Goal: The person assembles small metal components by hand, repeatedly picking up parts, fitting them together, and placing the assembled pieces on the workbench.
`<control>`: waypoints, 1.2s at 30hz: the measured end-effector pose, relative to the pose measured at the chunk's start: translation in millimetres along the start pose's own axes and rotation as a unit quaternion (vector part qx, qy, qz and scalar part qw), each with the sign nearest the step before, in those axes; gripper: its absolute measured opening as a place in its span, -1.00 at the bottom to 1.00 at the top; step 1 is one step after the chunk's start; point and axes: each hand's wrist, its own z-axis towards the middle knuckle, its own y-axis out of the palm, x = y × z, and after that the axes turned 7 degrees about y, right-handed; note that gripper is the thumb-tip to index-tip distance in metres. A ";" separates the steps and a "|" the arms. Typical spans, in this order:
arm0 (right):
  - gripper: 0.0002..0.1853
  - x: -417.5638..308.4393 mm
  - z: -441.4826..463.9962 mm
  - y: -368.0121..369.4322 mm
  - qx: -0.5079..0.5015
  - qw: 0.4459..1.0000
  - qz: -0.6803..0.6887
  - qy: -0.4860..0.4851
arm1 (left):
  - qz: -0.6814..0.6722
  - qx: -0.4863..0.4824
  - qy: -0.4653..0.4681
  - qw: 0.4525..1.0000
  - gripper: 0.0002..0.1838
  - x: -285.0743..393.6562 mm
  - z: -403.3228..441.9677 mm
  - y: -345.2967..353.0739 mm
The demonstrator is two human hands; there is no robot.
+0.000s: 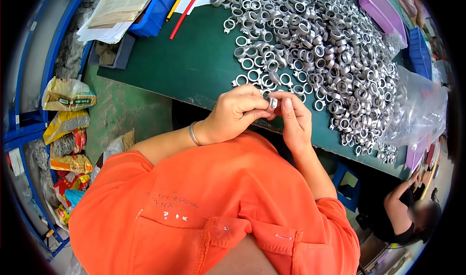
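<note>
In front of my chest, at the near edge of the green table (160, 76), both hands meet around one small silver metal ring clamp (273, 103). My left hand (238, 107) pinches it from the left between thumb and fingers. From the other side, my right hand (295, 120) has its fingertips on the same ring clamp, with the thumb raised. Most of the ring is hidden by the fingers. Just beyond my hands spreads a big heap of similar ring clamps (335, 52), with loose ones lying close to my fingers.
Red pencil (186, 14) and yellow pencil (174, 7) lie by a blue bin (154, 13) with papers. A clear plastic bag (417, 105) and pink tray (383, 8) flank the heap. Another person (400, 207) sits at right. Blue shelving (53, 42) stands left.
</note>
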 end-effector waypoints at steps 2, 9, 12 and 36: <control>-0.80 -0.6 -1.5 0.9 0.002 1.000 0.015 0.004 | -0.016 -0.003 0.016 1.000 -0.83 -0.2 -1.1 0.1; -0.78 -17.8 9.5 5.6 -0.010 0.904 -0.306 -0.299 | -0.542 0.059 -0.380 0.747 -0.69 -0.9 2.0 -6.4; -0.81 -6.5 27.3 0.1 0.109 0.859 -0.386 -0.318 | -0.512 0.020 -0.418 0.750 -0.78 -7.3 -2.7 -7.1; -0.56 3.6 12.8 6.3 0.069 0.969 -0.162 -0.173 | -0.455 0.046 -0.387 0.801 -0.81 -1.5 4.6 -5.8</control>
